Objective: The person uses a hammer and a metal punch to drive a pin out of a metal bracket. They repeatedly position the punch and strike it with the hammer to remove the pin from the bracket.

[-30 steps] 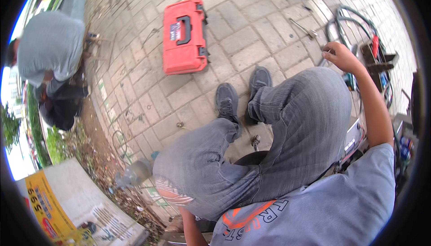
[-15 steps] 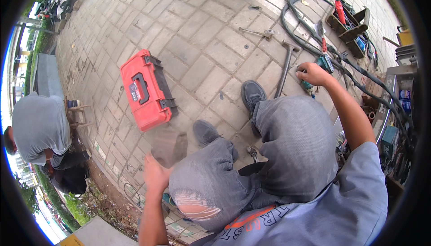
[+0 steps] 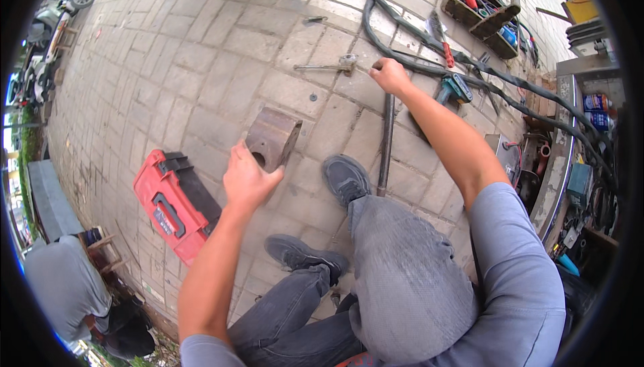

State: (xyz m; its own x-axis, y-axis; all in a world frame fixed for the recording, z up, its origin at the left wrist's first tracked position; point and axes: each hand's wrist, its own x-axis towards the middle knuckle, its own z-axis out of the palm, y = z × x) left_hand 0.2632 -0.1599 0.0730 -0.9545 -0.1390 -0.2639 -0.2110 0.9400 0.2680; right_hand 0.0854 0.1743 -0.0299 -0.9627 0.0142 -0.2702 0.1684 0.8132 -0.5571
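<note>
Head view: left hand on a rust-brown metal block, right hand curled at a dark rod

Clock hours run from the middle of the view. Toward 9 o'clock, the left hand [image 3: 247, 182] holds the near end of a blocky, rust-brown metal piece with a round hole [image 3: 274, 132]; the thumb lies along one edge, the other fingers along another. The piece sits toward 10 o'clock, above the paving; whether it touches the bricks I cannot tell.

At 1 o'clock the right hand [image 3: 390, 75] has its fingers curled in narrow. The upper end of a long, dark, straight rod [image 3: 386, 142] disappears at this hand; whether the fingers grip it I cannot tell.

A red plastic toolbox with black trim [image 3: 182, 201] stands between 8 and 9 o'clock, beside the left forearm. At 12 lies a slim metal tool with a chunky end [image 3: 329, 67]. A teal-and-black power tool [image 3: 456, 89] lies at 2 o'clock, near a thick black hose [image 3: 368, 22].
</note>
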